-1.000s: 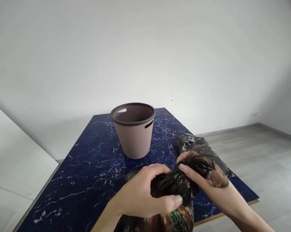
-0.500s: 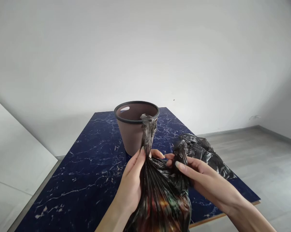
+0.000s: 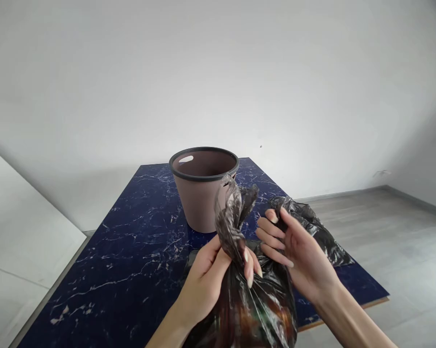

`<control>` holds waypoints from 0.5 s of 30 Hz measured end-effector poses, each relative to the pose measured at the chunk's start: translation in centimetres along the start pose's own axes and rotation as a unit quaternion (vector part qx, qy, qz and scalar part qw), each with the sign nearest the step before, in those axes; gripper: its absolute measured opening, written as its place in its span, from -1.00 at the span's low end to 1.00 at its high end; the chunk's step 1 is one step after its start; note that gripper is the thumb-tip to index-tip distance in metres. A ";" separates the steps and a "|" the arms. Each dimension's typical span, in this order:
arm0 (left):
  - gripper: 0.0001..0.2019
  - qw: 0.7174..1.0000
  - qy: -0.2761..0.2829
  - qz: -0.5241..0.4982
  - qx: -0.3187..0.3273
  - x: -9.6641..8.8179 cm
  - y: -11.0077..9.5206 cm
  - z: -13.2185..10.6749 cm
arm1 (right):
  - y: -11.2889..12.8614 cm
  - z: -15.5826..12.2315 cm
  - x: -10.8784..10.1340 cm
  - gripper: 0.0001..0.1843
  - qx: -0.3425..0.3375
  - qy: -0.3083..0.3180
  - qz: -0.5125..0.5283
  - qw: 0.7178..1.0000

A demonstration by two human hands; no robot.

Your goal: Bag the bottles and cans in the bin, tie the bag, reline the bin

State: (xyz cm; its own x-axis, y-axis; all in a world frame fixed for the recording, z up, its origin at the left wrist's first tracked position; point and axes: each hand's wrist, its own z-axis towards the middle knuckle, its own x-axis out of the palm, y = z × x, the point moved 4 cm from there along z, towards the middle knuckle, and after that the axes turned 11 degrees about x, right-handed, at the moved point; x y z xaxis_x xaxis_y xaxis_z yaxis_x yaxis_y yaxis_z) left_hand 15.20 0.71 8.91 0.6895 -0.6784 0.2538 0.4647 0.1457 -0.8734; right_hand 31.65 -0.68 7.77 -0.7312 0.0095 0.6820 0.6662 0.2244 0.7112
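Note:
A filled black plastic bag [image 3: 256, 309] stands at the near edge of the blue marble table [image 3: 131, 251]. My left hand [image 3: 210, 278] is closed around the gathered neck of the bag, whose twisted top sticks up above my fingers. My right hand [image 3: 299, 253] is just to the right of the neck, fingers curled, with the tips on a second flap of black plastic [image 3: 312, 227] that trails off to the right. A pinkish-brown bin with a dark rim [image 3: 203, 188] stands upright behind the bag, with nothing visible inside it.
The table's right and near edges drop to a grey wood-look floor [image 3: 395, 241]. A plain white wall [image 3: 218, 72] is behind the table. A white panel [image 3: 18, 222] lies to the left.
My left hand shifted from pinching the upright neck to wrapping around it lower down. My right hand loosened and lifted slightly. The bag's top now flops open wider.

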 end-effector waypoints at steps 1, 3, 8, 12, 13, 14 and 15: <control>-0.55 1.000 0.012 0.019 -0.011 0.2 0.0 0.0 | -0.1 0.2 0.2 -0.65 0.011 -0.001 -0.011 1.000; -0.53 0.998 0.028 0.041 -0.029 0.4 0.2 0.0 | -0.5 0.4 0.1 -0.61 0.033 -0.003 -0.050 0.998; -0.61 0.990 0.015 0.136 -0.038 0.3 0.8 -0.2 | -1.5 0.6 -0.5 -0.39 0.044 0.055 -0.216 0.974; -0.67 0.969 0.027 0.243 -0.027 0.5 1.0 -0.2 | -1.6 0.2 0.4 0.14 0.004 0.132 -0.382 0.914; -0.69 0.963 0.041 0.265 -0.015 0.7 0.9 -0.1 | -1.7 0.1 0.5 0.12 0.005 0.138 -0.420 0.897; -0.73 0.953 0.060 0.296 0.003 1.0 0.9 -0.1 | -1.8 0.0 0.5 0.04 0.008 0.137 -0.450 0.883; -0.79 0.938 0.081 0.335 0.026 1.3 0.8 0.0 | -1.8 -0.1 0.5 -0.05 0.009 0.128 -0.470 0.873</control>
State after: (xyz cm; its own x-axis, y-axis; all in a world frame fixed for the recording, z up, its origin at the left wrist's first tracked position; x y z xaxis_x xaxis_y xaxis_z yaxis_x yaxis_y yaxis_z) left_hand 16.44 -0.08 8.51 0.7446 -0.5223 -0.4157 -0.0137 0.6106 -0.7918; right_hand 30.11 -1.15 6.81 -0.8955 -0.4050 -0.1844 -0.2148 0.0306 0.9762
